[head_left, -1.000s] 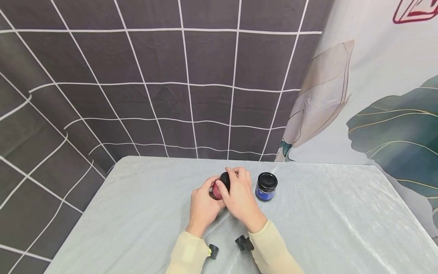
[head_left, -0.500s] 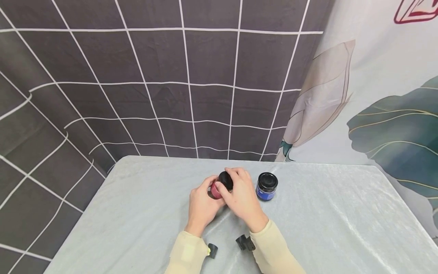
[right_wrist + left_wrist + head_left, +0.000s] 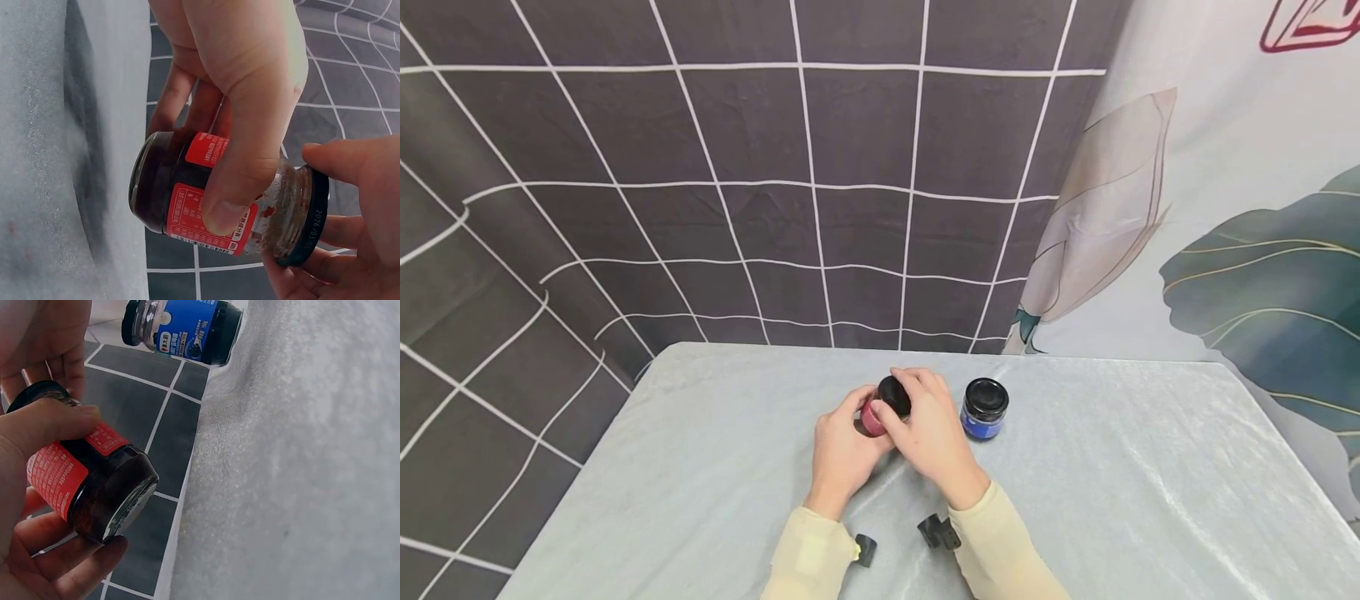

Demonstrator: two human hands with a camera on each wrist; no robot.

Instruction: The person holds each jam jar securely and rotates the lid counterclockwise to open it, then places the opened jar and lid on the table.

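Left hand [image 3: 842,447] clamps red-labelled jar [image 3: 59,481], tilted above counter [image 3: 700,467]; right hand [image 3: 934,435] pinches its black lid [image 3: 893,392]. Loosening at this tilt could cause spilling; slack left grip could let jar twist.

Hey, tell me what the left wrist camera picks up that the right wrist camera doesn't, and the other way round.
Only the left wrist view shows the blue-labelled jar, near the top of the picture.

Only the right wrist view shows the printed digits, starting 2026, on the side of the lid of the red-labelled jar.

Both show that red-labelled jar tilted, the left hand around its body, the right hand at its lid end, the pale cloth and the dark grid backdrop.
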